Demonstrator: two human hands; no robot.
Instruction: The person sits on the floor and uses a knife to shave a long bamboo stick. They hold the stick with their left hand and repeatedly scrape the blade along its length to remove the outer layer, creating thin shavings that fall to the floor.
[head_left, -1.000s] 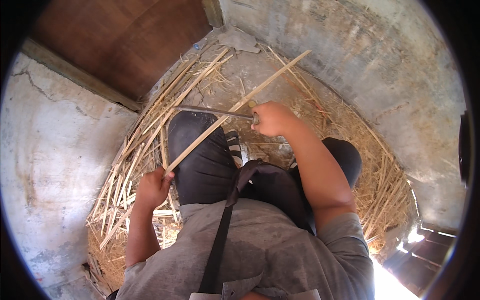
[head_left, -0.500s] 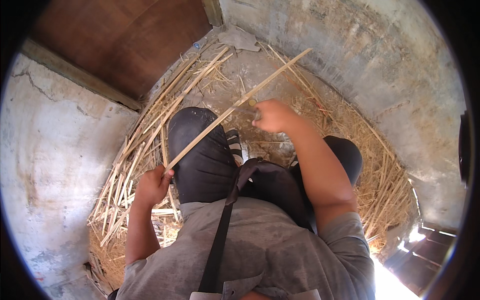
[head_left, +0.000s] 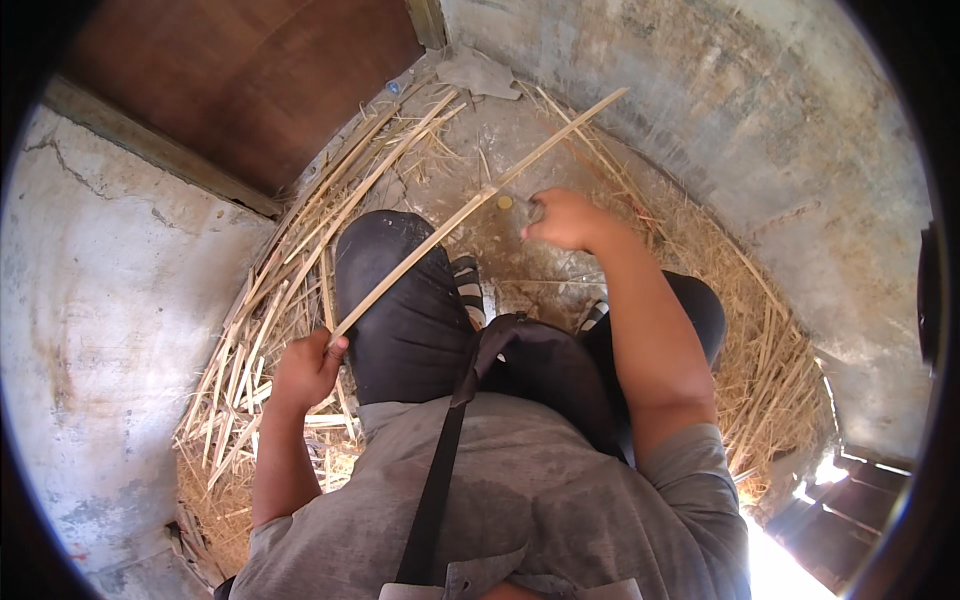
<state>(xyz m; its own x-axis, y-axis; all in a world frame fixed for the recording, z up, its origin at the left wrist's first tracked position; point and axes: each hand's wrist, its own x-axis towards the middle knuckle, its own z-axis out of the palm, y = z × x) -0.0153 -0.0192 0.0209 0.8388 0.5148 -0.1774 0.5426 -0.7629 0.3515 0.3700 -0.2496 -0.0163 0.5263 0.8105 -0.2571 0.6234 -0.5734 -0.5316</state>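
Note:
A long, pale split-bamboo strip slants from lower left to upper right, passing over my left knee. My left hand is closed round its near end, with the thumb along it. The far end rises toward the back wall. My right hand is to the right of the strip and apart from it. Its fingers are curled around something small and greyish, mostly hidden, whose kind I cannot make out.
Many similar strips lie piled along the left wall. Thin shavings heap up on the right. A small round yellowish thing lies on the floor beyond my feet. Stained walls and a brown panel close in the space.
My right hand has shifted a little to the right and away from the strip. The strip's far end has moved slightly up; my left hand keeps its grip in nearly the same place.

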